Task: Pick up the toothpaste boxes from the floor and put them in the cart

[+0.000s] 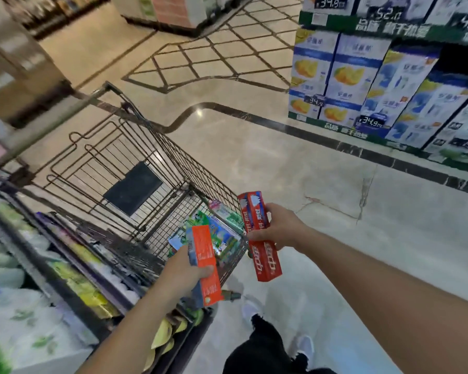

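Observation:
My left hand grips an orange-red toothpaste box upright, just over the near corner of the wire shopping cart. My right hand grips a red toothpaste box, possibly two stacked together, held lengthwise just right of the cart's near rim. Inside the cart's near end lie several colourful boxes, green, blue and pink. A dark panel lies on the cart's floor further in.
A shelf of packaged goods runs along the left, close against the cart. Stacked blue and white cartons with price tags fill the right back. Pale marble floor spreads between them. My white shoes stand below.

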A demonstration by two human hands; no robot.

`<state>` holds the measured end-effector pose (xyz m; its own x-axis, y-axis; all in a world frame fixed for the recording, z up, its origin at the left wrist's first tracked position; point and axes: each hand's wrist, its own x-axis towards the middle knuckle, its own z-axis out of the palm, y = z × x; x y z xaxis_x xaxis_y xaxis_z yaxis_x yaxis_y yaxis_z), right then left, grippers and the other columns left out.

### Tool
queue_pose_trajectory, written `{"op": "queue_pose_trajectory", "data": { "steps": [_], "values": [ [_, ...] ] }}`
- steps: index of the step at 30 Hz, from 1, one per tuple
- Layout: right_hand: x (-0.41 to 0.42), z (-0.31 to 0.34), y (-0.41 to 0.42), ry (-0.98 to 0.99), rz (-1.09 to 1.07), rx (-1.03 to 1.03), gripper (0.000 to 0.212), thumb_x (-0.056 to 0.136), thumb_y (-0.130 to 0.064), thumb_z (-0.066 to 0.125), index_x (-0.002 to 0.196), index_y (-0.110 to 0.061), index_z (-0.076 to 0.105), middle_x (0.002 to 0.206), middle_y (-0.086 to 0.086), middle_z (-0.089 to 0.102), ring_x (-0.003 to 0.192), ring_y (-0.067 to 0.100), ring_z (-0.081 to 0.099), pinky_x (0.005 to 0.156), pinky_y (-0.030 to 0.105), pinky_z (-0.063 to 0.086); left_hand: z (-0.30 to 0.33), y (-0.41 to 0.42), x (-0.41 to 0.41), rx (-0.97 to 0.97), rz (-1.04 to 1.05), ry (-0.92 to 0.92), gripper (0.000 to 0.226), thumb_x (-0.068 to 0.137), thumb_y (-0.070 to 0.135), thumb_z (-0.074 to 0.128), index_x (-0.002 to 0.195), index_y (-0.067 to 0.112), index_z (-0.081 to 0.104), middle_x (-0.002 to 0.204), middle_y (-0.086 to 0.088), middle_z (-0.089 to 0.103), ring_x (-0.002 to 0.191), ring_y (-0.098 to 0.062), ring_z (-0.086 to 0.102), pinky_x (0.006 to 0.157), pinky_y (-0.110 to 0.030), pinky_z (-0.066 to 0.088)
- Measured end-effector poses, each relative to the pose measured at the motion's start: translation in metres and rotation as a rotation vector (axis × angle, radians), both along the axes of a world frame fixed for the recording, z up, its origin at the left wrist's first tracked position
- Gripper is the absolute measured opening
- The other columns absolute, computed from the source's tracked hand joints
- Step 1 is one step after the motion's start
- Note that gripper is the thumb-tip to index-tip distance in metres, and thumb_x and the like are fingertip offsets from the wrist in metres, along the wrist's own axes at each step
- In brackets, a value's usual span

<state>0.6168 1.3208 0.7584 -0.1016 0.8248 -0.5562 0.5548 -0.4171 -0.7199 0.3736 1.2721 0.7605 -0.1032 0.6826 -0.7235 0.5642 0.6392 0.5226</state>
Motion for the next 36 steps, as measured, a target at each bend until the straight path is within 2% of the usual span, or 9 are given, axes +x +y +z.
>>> {"op": "queue_pose_trajectory", "data": {
  "steps": [10,15,19,22,25,27,30,34,36],
  "values": [
    [-0.06,-0.017,0.102,-0.086,0.186,-0.025,0.063,0.069,-0.035,0.088,0.119,-0.026,0.051,0.11,-0.001,0.069,0.092,0.019,0.07,0.082,0.042,0.06,-0.021,0.087,-0.043,-0.013,0.15,-0.042,0.039,0.083,0.02,0.079,0.11,0.023,0.051,0.109,-0.004,0.068,0.092,-0.025,0.07,0.078,-0.051,0.06],
    [-0.09,-0.045,0.152,-0.181,0.251,-0.044,0.054,0.077,-0.034,0.08,0.117,-0.021,0.047,0.105,0.0,0.066,0.081,0.013,0.064,0.071,0.028,0.052,-0.034,0.113,-0.058,-0.026,0.196,-0.062,0.045,0.085,0.025,0.077,0.119,0.024,0.047,0.112,0.0,0.066,0.096,-0.022,0.068,0.087,-0.049,0.057],
    [-0.121,-0.079,0.194,-0.287,0.352,-0.035,0.05,0.082,-0.031,0.074,0.118,-0.015,0.043,0.105,0.005,0.063,0.085,0.021,0.064,0.073,0.033,0.052,-0.061,0.123,-0.066,-0.065,0.249,-0.094,0.066,0.086,0.031,0.076,0.137,0.02,0.036,0.126,-0.004,0.062,0.103,-0.025,0.067,0.092,-0.052,0.055],
    [-0.146,-0.116,0.216,-0.362,0.456,-0.018,0.041,0.086,-0.027,0.07,0.11,-0.015,0.039,0.099,0.005,0.058,0.085,0.024,0.061,0.074,0.034,0.051,-0.089,0.126,-0.067,-0.103,0.325,-0.131,0.065,0.089,0.028,0.073,0.141,0.019,0.036,0.124,-0.004,0.062,0.103,-0.024,0.066,0.09,-0.044,0.056],
    [-0.164,-0.165,0.229,-0.415,0.479,-0.051,0.036,0.087,-0.02,0.066,0.11,-0.014,0.038,0.102,0.009,0.06,0.087,0.028,0.061,0.075,0.037,0.051,-0.118,0.131,-0.063,-0.151,0.395,-0.149,0.078,0.093,0.028,0.069,0.153,0.014,0.021,0.14,-0.008,0.052,0.118,-0.027,0.06,0.09,-0.029,0.049],
    [-0.167,-0.199,0.232,-0.421,0.467,-0.093,0.04,0.085,-0.015,0.065,0.116,-0.01,0.04,0.104,0.009,0.06,0.089,0.029,0.061,0.076,0.036,0.05,-0.136,0.134,-0.058,-0.159,0.434,-0.15,0.075,0.094,0.027,0.067,0.152,0.01,0.021,0.14,-0.005,0.051,0.118,-0.024,0.058,0.084,-0.026,0.047],
    [-0.166,-0.244,0.234,-0.493,0.522,-0.156,0.053,0.086,-0.017,0.07,0.126,0.0,0.039,0.112,0.016,0.06,0.1,0.033,0.061,0.076,0.032,0.045,-0.168,0.137,-0.052,-0.142,0.474,-0.156,0.064,0.09,0.033,0.072,0.139,0.017,0.034,0.104,0.012,0.056,0.086,-0.01,0.061,0.082,-0.032,0.053],
    [-0.158,-0.295,0.234,-0.568,0.634,-0.18,0.05,0.086,-0.02,0.07,0.122,0.0,0.043,0.118,0.02,0.062,0.108,0.036,0.063,0.081,0.033,0.05,-0.201,0.142,-0.048,-0.156,0.535,-0.176,0.057,0.085,0.041,0.075,0.128,0.024,0.042,0.123,0.003,0.06,0.1,-0.023,0.065,0.091,-0.043,0.054],
    [-0.155,-0.308,0.234,-0.577,0.644,-0.183,0.043,0.085,-0.021,0.069,0.116,-0.004,0.045,0.109,0.017,0.066,0.102,0.034,0.066,0.081,0.036,0.053,-0.214,0.142,-0.046,-0.142,0.567,-0.199,0.051,0.081,0.042,0.078,0.118,0.028,0.046,0.118,0.0,0.065,0.097,-0.026,0.069,0.087,-0.049,0.056]
  ]
}}
